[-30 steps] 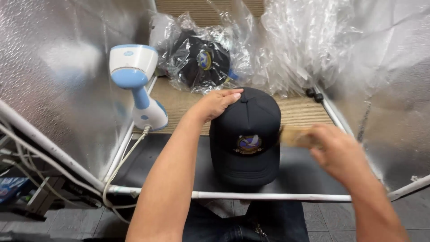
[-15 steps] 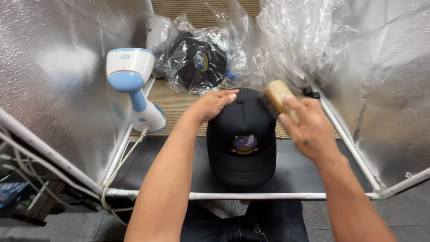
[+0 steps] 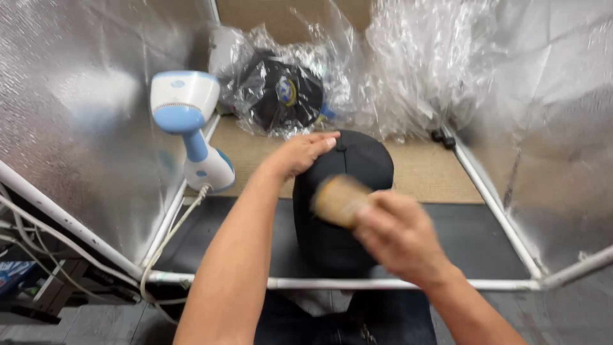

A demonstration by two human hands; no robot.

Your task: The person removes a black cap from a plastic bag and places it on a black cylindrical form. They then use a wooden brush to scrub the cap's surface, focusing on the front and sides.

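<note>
Here I am steadying the black cap point(image 3: 345, 198) mid-mat with my left hand point(image 3: 305, 152) spread flat on its crown, my right hand point(image 3: 399, 236) clenching a wooden brush point(image 3: 338, 201); brushing too hard could be knocking the cap sideways toward the steamer point(image 3: 188, 128) at the mat's left edge.

Left hand point(image 3: 306, 150) steadies black cap point(image 3: 357, 169); right hand point(image 3: 399, 236) grips blurred wooden brush point(image 3: 337, 200).
</note>
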